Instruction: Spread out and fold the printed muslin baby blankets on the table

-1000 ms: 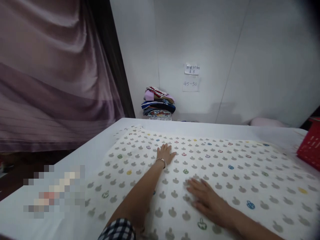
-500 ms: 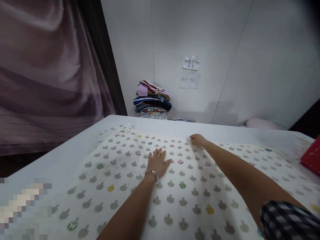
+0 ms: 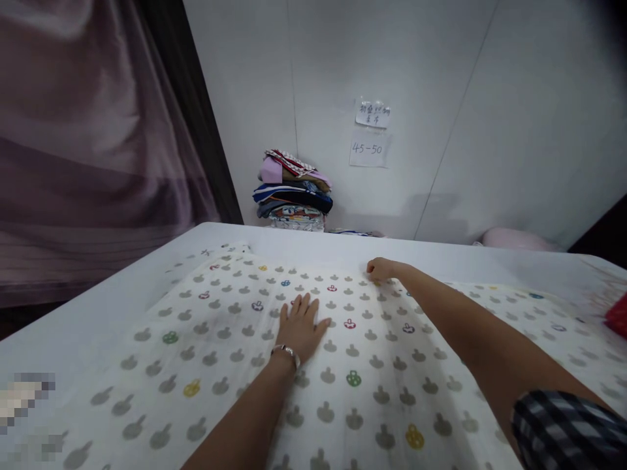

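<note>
A white cloth (image 3: 220,339) printed with small grey and coloured mushroom shapes lies spread over a white table (image 3: 122,294). My left hand (image 3: 300,328) rests flat on the cloth near its middle, fingers stretched out, a bracelet on the wrist. My right hand (image 3: 379,268) reaches to the cloth's far edge, and its fingers are curled shut on that edge. Both forearms lie above the cloth, and a checked sleeve shows at the lower right.
A stack of folded clothes (image 3: 294,192) sits against the white wall behind the table. Two paper notes (image 3: 371,134) hang on the wall. A purple curtain (image 3: 88,130) fills the left. A red basket (image 3: 618,316) shows at the right edge. A pink object (image 3: 512,239) lies behind the table.
My right hand went from lying flat near me to the cloth's far edge and closed on it. My left hand stayed flat on the cloth. The view shifted right.
</note>
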`<state>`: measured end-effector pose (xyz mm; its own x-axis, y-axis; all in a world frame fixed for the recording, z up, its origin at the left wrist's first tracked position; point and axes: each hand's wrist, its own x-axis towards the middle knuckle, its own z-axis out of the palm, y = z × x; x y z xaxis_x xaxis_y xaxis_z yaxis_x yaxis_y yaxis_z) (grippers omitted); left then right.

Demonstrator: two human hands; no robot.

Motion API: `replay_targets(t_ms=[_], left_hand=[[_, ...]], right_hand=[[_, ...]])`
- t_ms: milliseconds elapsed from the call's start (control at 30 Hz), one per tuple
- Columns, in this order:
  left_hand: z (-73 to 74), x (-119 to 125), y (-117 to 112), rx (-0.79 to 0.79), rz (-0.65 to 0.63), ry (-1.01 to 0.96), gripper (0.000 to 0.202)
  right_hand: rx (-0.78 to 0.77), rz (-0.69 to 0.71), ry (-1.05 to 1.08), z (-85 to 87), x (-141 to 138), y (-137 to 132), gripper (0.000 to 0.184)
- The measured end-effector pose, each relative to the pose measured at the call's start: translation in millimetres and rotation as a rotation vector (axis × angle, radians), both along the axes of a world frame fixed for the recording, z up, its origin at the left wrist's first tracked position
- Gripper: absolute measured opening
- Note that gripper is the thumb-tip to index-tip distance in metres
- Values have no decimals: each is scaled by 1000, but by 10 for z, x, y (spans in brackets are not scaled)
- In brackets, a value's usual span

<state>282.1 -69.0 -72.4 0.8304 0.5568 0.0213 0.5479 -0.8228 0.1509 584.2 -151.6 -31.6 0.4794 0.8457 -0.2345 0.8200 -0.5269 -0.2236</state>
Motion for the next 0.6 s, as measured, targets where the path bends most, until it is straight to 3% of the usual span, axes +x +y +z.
replay_targets(t_ms=[400, 600], left_hand=[[-24, -25, -5, -30, -9, -3, 66], [-41, -21, -4, -45, -7, -10, 67]], right_hand=[[130, -44, -59, -137, -92, -55, 23], [102, -8, 24, -96, -212, 151, 22]])
